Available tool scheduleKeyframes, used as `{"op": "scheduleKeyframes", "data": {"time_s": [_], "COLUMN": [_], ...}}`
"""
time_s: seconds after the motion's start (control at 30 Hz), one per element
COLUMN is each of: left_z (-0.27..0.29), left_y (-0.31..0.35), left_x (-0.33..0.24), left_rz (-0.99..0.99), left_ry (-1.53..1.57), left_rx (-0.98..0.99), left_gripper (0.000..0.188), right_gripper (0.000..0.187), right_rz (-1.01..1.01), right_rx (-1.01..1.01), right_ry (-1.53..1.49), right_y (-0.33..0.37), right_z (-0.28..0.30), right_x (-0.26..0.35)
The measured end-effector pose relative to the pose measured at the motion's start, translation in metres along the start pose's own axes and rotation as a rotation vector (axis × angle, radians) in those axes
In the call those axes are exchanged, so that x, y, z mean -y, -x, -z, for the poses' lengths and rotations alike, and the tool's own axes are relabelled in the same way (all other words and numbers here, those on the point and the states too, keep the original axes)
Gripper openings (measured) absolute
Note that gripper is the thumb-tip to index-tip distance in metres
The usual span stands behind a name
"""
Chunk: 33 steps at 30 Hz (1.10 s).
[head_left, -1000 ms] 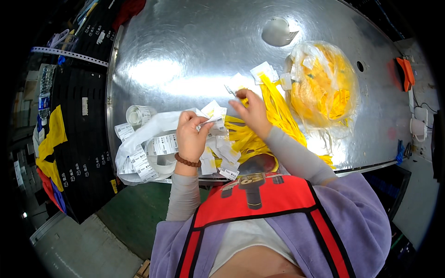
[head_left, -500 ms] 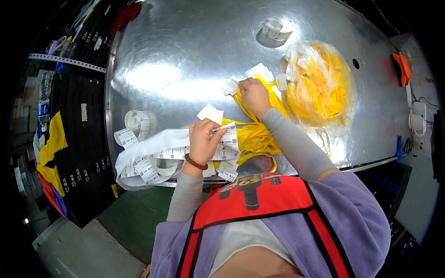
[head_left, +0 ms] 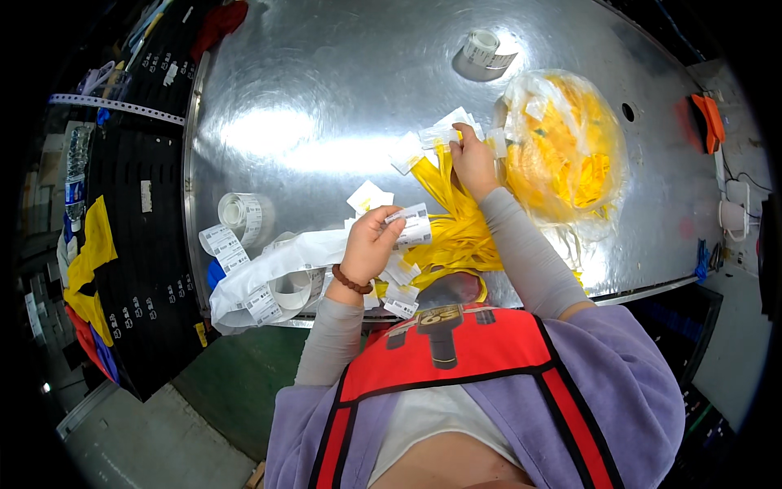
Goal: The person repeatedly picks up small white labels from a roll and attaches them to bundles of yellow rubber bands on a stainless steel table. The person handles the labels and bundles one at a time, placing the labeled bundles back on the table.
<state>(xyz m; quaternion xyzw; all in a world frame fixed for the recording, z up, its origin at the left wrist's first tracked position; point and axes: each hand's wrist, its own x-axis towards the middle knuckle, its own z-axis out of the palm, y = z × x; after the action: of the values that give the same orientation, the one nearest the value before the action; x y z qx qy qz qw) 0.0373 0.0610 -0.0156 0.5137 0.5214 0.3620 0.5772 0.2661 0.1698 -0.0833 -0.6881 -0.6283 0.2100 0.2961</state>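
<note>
My left hand (head_left: 368, 244) is closed on the printed end of a white label strip (head_left: 410, 225), which trails left over the table's front edge. Away to the right, my right hand (head_left: 475, 165) has its fingertips closed around a white tag (head_left: 441, 134) at the end of a yellow strap. Beneath and between the hands spreads a bundle of yellow straps (head_left: 452, 236). More white tags (head_left: 401, 298) lie by the left wrist, and a single square tag (head_left: 369, 197) rests above the left hand.
A clear plastic bag (head_left: 562, 155) full of yellow straps stands right of my right hand. One label roll (head_left: 482, 49) sits at the back of the metal table (head_left: 342, 90), another roll (head_left: 242, 213) at the left. Black crates (head_left: 142, 220) line the left side.
My right hand has moved a little up and right among the tags. My left hand has shifted slightly right, and the label strip's end has moved right with it.
</note>
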Motion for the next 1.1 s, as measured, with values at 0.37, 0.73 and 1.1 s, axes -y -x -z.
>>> {"op": "scheduleKeyframes", "data": {"time_s": [0.37, 0.73, 1.1], "left_z": [0.005, 0.007, -0.013], "left_y": [-0.001, 0.002, 0.007], "left_x": [-0.014, -0.011, -0.018], "left_rz": [0.072, -0.227, -0.160], "left_ry": [-0.020, -0.313, -0.108], "left_rx": [0.092, -0.033, -0.186], "left_gripper": [0.011, 0.017, 0.020], "right_gripper": [0.039, 0.022, 0.017], "right_rz": [0.284, 0.458, -0.110], "right_rx": [-0.048, -0.097, 0.454], "right_ry": [0.366, 0.083, -0.756], "right_y": [-0.014, 0.011, 0.087], "right_z": [-0.003, 0.016, 0.040], "right_x": [0.005, 0.028, 0.075]}}
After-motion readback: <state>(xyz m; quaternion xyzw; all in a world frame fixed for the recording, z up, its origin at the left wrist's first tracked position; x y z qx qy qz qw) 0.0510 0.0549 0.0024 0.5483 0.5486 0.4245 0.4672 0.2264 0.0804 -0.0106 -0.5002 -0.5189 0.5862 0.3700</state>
